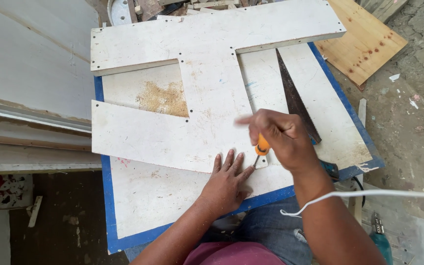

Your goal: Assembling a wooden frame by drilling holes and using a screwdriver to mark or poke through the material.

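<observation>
Two hands of mine work on one big white panel [207,98], a flat cut-out board that lies on a white worktop with a blue edge [105,206]. I judge the panel stiff and rather heavy, not fragile, but its dusty face looks slippery, so it may slide if I do not press it down. My left hand [227,182] lies flat on it with the fingers spread, at about 6 o'clock of the panel, close to its lower corner; it holds nothing, it only presses. My right hand [283,137], at about 5 o'clock, is closed around the orange handle of a screwdriver [261,146], and the thin shaft points down toward the panel beside my left fingertips. The handle is small, light and hard; a full fist around it seems the best hold. A handsaw [295,100] lies on the worktop at 3 o'clock, and a patch of sawdust [163,98] at 9 o'clock.
</observation>
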